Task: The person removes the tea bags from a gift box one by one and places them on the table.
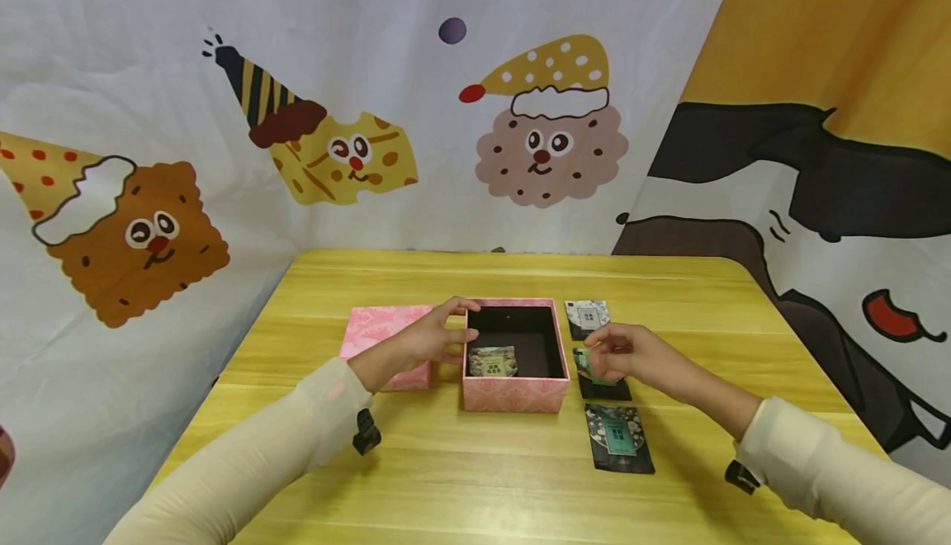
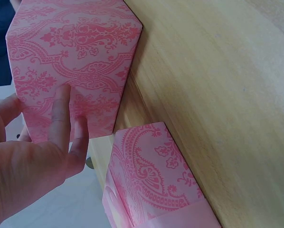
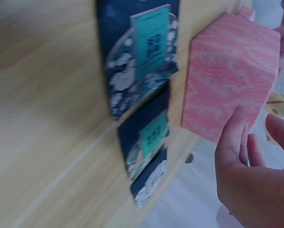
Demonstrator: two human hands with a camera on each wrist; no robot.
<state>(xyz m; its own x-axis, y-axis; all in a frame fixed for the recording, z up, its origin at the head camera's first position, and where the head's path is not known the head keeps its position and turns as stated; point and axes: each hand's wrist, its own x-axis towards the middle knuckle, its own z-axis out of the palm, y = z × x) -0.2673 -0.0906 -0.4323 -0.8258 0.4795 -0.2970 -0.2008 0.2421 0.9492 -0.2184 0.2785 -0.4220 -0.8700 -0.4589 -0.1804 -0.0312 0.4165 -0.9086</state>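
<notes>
A pink patterned box (image 1: 514, 395) with a dark inside stands uncovered on the table; one small printed packet (image 1: 492, 362) lies in it. My left hand (image 1: 429, 336) is at the box's left side, and its fingertips (image 2: 62, 92) rest nearly straight against the outer wall in the left wrist view. To the right of the box lie three dark packets in a column: a far one (image 1: 587, 316), a middle one (image 1: 598, 386) and a near one (image 1: 620, 438). Above the middle packet hovers my right hand (image 1: 631, 353), fingers loosely bent and nothing in them.
A pink lid (image 1: 382, 326) in the same pattern lies left of the box, partly behind my left hand. The wooden table (image 1: 475, 479) ends at a cloth backdrop (image 1: 431, 223) with cartoon figures. Each sleeve has a small black device at the wrist.
</notes>
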